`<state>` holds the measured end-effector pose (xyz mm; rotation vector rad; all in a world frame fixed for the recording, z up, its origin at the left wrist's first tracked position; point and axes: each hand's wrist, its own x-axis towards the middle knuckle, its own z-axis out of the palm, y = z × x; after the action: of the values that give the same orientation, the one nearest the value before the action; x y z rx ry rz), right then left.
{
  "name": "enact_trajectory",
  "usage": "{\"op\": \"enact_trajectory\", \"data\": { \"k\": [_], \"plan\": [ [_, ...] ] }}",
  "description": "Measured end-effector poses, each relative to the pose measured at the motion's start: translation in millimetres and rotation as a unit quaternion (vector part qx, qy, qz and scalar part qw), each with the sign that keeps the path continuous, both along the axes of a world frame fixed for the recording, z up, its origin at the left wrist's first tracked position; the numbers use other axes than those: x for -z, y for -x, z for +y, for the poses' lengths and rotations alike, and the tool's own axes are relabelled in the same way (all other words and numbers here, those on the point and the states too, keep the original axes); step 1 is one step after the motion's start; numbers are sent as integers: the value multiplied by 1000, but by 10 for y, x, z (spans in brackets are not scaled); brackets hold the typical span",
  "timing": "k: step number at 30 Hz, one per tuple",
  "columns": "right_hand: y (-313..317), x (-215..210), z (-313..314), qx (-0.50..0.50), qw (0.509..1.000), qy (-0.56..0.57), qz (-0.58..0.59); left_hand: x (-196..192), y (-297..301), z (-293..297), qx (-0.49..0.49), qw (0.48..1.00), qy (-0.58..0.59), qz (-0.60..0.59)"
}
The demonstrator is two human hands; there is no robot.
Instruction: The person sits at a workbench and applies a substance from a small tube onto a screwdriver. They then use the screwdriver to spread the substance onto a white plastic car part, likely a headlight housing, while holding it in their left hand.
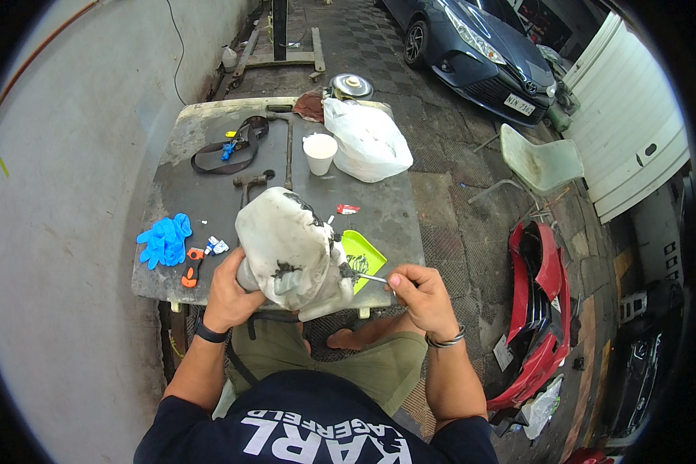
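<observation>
The grey desk (pixel 209 201) carried everything, and at its near edge the left hand (pixel 228 298) had its fingers wrapped around the lower end of a dirty white plastic tank (pixel 290 247), which it held tilted above the desk. Behind the tank stood a white bag (pixel 367 139) and a paper cup (pixel 319 152), with blue gloves (pixel 165 240) off to the tank's left. Just right of the tank lay a lime-green tray (pixel 366 255), and there the right hand (pixel 425 298) pinched a thin metal tool (pixel 370 277) between closed fingers, its tip touching the tank's blackened side.

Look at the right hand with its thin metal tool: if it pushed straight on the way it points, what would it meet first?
Probably the white plastic tank: the right hand aims its thin tool leftward at the tank's dark-smeared side.
</observation>
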<state>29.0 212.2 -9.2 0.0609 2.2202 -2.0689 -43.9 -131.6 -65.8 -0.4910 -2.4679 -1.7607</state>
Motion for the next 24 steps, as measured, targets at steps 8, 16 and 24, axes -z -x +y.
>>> {"op": "enact_trajectory", "data": {
  "k": [8,16,24],
  "plan": [
    [18,67,-28,-1,999,52,-2,-37,-12,12,-3,1000,-17,-9],
    [22,91,-59,0,997,70,-8,-4,-6,-10,-2,1000,-20,-17],
    [19,123,-101,-2,994,107,-12,-39,-21,3,1,999,-29,-20]
  ]
}}
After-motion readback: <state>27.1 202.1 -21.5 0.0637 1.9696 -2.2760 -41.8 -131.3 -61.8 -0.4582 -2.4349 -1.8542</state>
